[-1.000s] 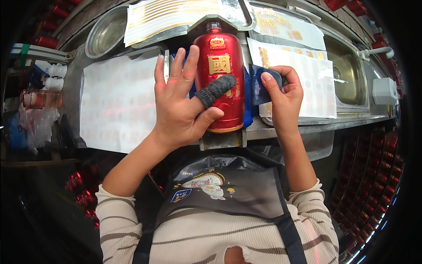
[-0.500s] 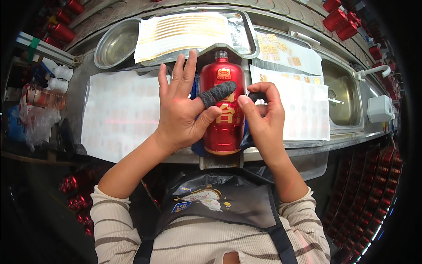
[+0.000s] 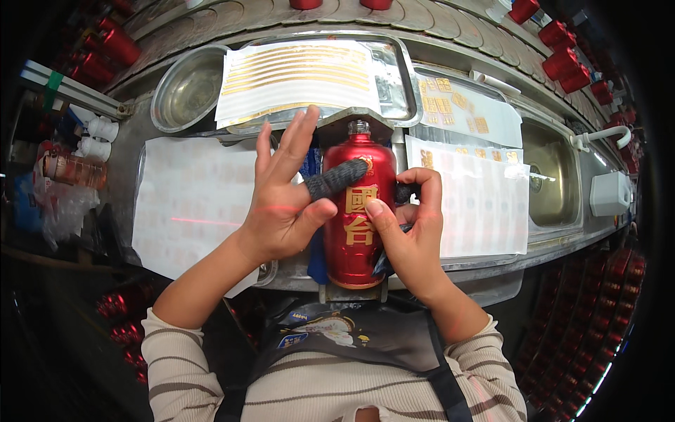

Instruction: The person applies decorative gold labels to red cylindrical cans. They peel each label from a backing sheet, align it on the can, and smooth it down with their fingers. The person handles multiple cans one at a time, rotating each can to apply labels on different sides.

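A glossy red bottle [image 3: 351, 260] with a bare glass neck lies on its back in a metal holder [image 3: 380, 125], neck pointing away from me. Two large gold characters [image 3: 361, 214] run down its front. My left hand [image 3: 274, 207] is open with fingers spread. Its index finger, in a dark grey knitted finger sleeve [image 3: 334, 181], lays its tip on the small gold emblem near the bottle's shoulder, partly hiding it. My right hand [image 3: 415, 235] grips the bottle's right side, thumb on the upper character. Its index finger curls against the edge, also in a dark sleeve.
White backing sheets [image 3: 193, 183] lie left; others with gold decals [image 3: 450, 105] lie right. Behind are a sheet of gold strips [image 3: 302, 70] on a metal tray [image 3: 397, 91] and a steel bowl [image 3: 184, 88]. A sink [image 3: 552, 197] with a white tap [image 3: 598, 135] is right.
My left index fingertip has gone from the upper character up to the emblem. My right thumb has moved from the bottle's edge onto its front. The whole view has shifted slightly.
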`<state>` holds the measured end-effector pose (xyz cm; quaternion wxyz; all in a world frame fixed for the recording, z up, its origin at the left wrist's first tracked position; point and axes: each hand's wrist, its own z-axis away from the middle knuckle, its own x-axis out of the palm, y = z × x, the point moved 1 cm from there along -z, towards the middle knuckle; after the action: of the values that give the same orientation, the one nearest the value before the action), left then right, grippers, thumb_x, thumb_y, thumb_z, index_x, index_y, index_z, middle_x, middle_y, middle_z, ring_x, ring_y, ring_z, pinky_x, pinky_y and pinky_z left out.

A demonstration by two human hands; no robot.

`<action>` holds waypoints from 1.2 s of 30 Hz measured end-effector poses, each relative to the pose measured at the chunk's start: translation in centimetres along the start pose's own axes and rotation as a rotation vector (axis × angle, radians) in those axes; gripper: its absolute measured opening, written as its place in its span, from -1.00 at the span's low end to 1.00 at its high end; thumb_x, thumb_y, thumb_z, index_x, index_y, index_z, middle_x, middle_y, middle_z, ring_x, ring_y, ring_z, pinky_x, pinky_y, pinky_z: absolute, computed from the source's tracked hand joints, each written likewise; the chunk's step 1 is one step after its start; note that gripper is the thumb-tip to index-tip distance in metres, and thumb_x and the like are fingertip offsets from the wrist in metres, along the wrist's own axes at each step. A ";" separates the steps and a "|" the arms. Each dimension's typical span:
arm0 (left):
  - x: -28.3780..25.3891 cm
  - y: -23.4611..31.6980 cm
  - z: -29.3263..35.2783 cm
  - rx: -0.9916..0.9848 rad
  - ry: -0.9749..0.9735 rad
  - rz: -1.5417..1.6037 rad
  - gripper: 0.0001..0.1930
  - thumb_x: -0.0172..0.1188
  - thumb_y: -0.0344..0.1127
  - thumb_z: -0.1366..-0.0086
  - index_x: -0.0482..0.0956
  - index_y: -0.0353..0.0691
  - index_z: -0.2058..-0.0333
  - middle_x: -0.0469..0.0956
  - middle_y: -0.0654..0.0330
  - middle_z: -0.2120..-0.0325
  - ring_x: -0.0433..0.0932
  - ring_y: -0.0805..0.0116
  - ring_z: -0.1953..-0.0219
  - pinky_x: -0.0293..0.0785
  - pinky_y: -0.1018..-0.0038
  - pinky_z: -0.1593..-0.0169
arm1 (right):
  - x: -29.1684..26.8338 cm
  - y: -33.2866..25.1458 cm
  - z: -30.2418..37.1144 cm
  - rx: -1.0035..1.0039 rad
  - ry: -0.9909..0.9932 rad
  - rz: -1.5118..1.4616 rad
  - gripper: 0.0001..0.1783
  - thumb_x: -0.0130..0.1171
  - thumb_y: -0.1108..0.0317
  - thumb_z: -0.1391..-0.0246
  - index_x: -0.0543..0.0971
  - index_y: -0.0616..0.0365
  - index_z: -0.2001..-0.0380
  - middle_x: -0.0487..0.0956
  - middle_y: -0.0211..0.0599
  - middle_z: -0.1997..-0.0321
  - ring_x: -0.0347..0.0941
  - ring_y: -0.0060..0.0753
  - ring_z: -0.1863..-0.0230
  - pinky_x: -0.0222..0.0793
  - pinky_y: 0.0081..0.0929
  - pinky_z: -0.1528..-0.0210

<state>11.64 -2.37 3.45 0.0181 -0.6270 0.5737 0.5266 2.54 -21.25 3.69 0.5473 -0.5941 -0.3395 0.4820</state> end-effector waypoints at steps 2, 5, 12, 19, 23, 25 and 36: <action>0.4 -0.5 -0.7 -0.001 -0.053 0.032 -0.47 -0.03 0.15 -0.44 0.71 -0.18 0.13 0.04 -0.11 -0.43 0.03 -0.21 -0.45 -0.41 -0.19 -0.40 | 0.0 -0.3 0.3 0.018 -0.008 -0.017 -0.43 0.37 0.26 -0.07 0.30 0.28 0.00 0.59 -0.13 0.26 0.62 -0.42 0.42 0.45 -0.52 0.39; 1.0 -0.8 -1.7 -0.013 -0.089 0.089 -0.47 -0.05 0.11 -0.46 0.70 -0.26 0.18 0.05 -0.04 -0.44 0.04 -0.23 -0.44 -0.40 -0.21 -0.39 | 0.1 0.1 0.3 -0.006 -0.002 -0.023 -0.44 0.37 0.27 -0.08 0.30 0.28 0.00 0.58 -0.13 0.23 0.61 -0.44 0.42 0.45 -0.54 0.40; 0.7 -1.1 -1.2 -0.114 -0.076 0.185 -0.52 -0.01 0.07 -0.46 0.69 -0.25 0.13 0.04 0.04 -0.45 -0.01 -0.11 -0.47 -0.43 -0.13 -0.42 | 0.1 0.0 0.3 0.065 -0.024 -0.042 -0.45 0.36 0.28 -0.09 0.31 0.26 -0.01 0.52 -0.13 0.17 0.60 -0.45 0.43 0.44 -0.54 0.40; 1.0 -0.4 -1.3 0.085 -0.021 -0.032 -0.45 0.10 0.09 -0.38 0.60 -0.31 0.57 0.11 0.03 -0.43 0.04 -0.23 -0.43 -0.39 -0.25 -0.38 | 0.1 0.6 0.0 0.015 -0.032 -0.119 -0.46 0.37 0.28 -0.08 0.32 0.21 0.00 0.51 -0.24 0.19 0.48 -0.61 0.50 0.38 -0.63 0.42; 1.1 0.3 -0.6 0.133 -0.036 -0.112 -0.43 0.13 0.11 -0.34 0.57 -0.32 0.63 0.17 -0.02 -0.40 0.07 -0.29 -0.41 -0.33 -0.29 -0.36 | -1.3 1.3 -1.3 0.128 -0.018 -0.365 -0.77 0.30 0.34 -0.14 0.50 0.17 0.20 0.51 -0.38 0.28 0.34 -0.83 0.53 0.22 -0.76 0.46; 0.9 -0.3 0.2 0.105 -0.014 -0.092 -0.41 0.10 0.12 -0.36 0.59 -0.31 0.63 0.15 -0.02 -0.41 0.06 -0.28 -0.41 -0.35 -0.27 -0.37 | -3.5 2.7 -2.2 0.275 -0.037 -0.568 -0.83 0.26 0.34 -0.15 0.55 0.18 0.25 0.54 -0.38 0.29 0.42 -0.73 0.41 0.30 -0.73 0.35; 2.2 0.4 0.4 0.080 0.123 -0.035 -0.51 0.14 0.03 -0.37 0.62 -0.31 0.55 0.08 0.05 -0.44 0.07 -0.24 -0.42 -0.40 -0.30 -0.36 | -3.8 -1.4 -2.0 -0.245 0.063 -0.280 -0.44 0.26 0.70 0.01 0.35 0.27 -0.09 0.47 -0.26 0.06 0.49 -0.55 0.13 0.49 -0.63 0.09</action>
<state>10.64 -3.75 1.97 0.0170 -0.6671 0.5831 0.4633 3.50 -25.18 5.66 0.5429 -0.6180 -0.4576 0.3376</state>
